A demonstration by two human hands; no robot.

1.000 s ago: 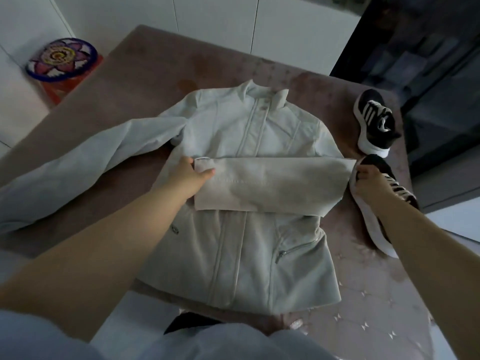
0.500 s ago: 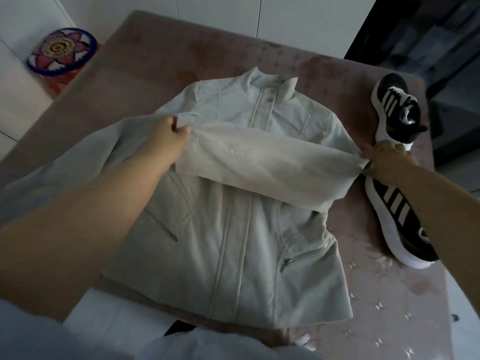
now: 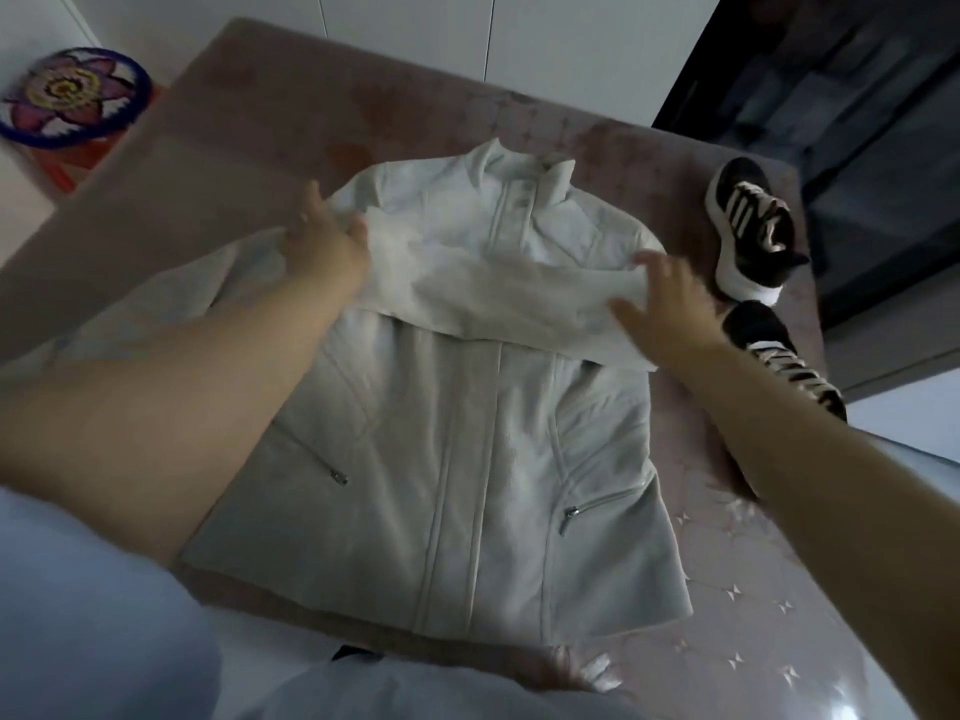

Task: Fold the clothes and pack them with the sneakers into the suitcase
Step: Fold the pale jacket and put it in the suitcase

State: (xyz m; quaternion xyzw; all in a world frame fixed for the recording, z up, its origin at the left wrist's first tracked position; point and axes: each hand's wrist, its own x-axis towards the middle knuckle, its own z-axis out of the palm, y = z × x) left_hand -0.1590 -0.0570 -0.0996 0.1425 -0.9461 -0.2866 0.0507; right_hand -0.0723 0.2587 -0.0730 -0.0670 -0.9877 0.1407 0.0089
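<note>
A pale grey zip jacket (image 3: 467, 470) lies front up on the pink table (image 3: 737, 595). Its right sleeve (image 3: 493, 298) is folded across the chest. My left hand (image 3: 327, 252) grips the cuff end of that sleeve near the jacket's left shoulder. With fingers spread, my right hand (image 3: 670, 309) rests on the sleeve's fold at the right shoulder. The other sleeve (image 3: 156, 309) stretches out to the left, partly hidden by my left arm. Two black and white sneakers, the far sneaker (image 3: 753, 236) and the near sneaker (image 3: 779, 350), lie at the table's right edge. No suitcase is in view.
A round, colourful flower-patterned cushion (image 3: 67, 96) sits on an orange stool beyond the table's left corner. White cabinet doors (image 3: 415, 39) stand behind the table. A dark opening (image 3: 831, 122) lies to the right past the sneakers.
Both hands have carried the folded sleeve up from the jacket's waist to chest height. My right hand moved off the sneaker side and now lies spread on the sleeve's fold.
</note>
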